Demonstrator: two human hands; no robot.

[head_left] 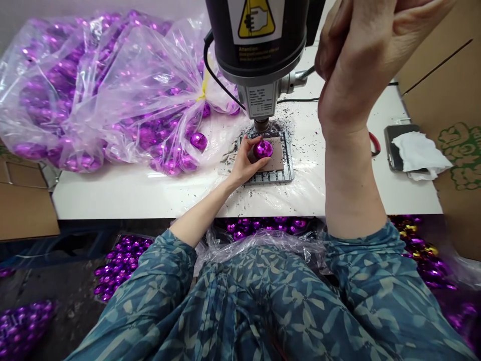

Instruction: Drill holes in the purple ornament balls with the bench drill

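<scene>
White table (112, 195) beneath, left hand (243, 164) grips 1 purple ball (263, 149).

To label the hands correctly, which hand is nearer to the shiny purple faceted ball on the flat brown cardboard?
Left. The left hand grasps the shiny purple faceted ball; the right hand is raised, off to its right and apart from it.

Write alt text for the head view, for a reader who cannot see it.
A person's left hand holds a shiny purple ball below a drill-like machine; the right hand is raised beside the machine. A tied clear bag of purple balls lies to the left on the white table.
</scene>
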